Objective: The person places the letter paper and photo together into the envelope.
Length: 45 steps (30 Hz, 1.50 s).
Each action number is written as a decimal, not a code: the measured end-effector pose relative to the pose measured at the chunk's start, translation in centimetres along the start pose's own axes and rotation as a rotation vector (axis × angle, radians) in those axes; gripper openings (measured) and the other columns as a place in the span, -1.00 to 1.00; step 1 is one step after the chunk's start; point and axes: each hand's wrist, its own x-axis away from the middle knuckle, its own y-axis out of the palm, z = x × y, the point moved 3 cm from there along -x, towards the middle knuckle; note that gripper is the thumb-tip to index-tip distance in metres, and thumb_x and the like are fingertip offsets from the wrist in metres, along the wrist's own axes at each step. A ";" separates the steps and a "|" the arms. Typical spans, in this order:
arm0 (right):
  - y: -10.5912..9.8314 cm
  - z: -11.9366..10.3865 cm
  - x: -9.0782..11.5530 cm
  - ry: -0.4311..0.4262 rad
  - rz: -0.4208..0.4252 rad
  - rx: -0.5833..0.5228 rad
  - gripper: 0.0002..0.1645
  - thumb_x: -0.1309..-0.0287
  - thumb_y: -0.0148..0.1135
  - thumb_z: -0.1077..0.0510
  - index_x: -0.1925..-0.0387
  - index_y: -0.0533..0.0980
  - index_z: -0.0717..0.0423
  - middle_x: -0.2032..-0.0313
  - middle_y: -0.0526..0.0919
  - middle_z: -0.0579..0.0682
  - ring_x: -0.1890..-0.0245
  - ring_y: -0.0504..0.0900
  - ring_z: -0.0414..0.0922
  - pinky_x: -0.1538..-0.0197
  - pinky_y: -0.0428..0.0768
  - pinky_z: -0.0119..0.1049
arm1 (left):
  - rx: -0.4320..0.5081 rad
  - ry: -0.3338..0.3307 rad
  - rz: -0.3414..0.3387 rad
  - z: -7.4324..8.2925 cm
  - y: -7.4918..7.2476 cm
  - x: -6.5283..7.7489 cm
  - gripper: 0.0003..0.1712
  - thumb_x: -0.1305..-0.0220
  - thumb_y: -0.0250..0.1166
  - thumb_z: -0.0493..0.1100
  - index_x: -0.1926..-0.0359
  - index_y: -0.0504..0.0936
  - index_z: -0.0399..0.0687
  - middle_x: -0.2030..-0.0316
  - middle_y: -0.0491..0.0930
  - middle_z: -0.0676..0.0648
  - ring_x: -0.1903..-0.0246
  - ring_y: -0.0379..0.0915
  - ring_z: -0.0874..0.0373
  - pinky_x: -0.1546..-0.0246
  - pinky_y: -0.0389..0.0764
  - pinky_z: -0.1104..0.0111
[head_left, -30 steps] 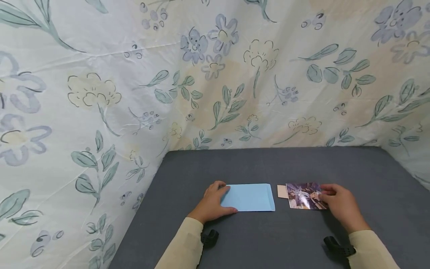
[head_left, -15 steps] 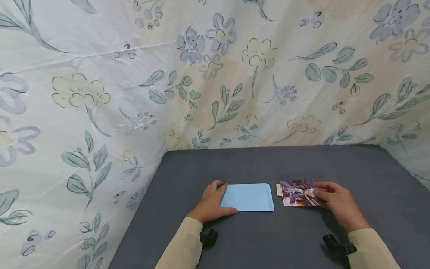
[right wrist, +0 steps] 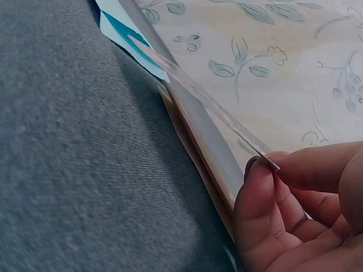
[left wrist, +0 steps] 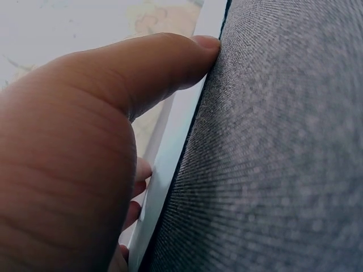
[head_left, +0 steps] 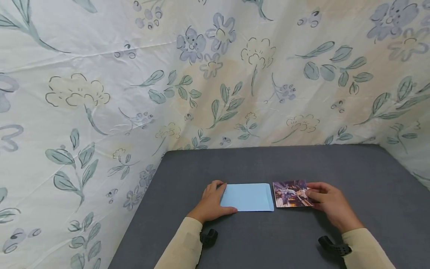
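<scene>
A light blue envelope (head_left: 246,197) lies flat on the grey table. My left hand (head_left: 212,203) grips its left end, thumb on the near edge and fingers on the far edge. In the right wrist view the envelope's mouth (right wrist: 122,31) gapes slightly. My right hand (head_left: 330,203) pinches the right end of a glossy purple city photo print (head_left: 289,193). The print (right wrist: 210,107) slants down from my thumb and fingers, its far end overlapping the envelope's mouth in that view. Below it on the table lies a brown card (right wrist: 190,150), hidden under the print in the head view.
The grey tabletop (head_left: 268,243) extends around both hands. A floral cloth (head_left: 215,104) hangs behind the table and along its left and right sides. Black straps (head_left: 334,247) sit at both wrists over the cream sleeves.
My right hand has lifted the print slightly and moved it left, up to the envelope's right edge. The brown card's end, visible before, is now covered. My left hand stays in place.
</scene>
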 end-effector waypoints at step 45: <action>2.3 -1.0 -0.9 -0.010 -0.076 0.014 -0.50 -0.61 0.24 0.24 -0.37 0.44 0.49 0.08 0.62 0.18 0.17 0.67 -0.05 0.19 0.74 -0.20 | -0.012 -0.038 -0.009 0.8 -0.2 -1.1 0.25 -0.18 0.56 0.46 -0.68 0.33 -0.09 -0.53 0.21 -0.08 -0.50 0.11 -0.06 -0.43 0.28 -0.15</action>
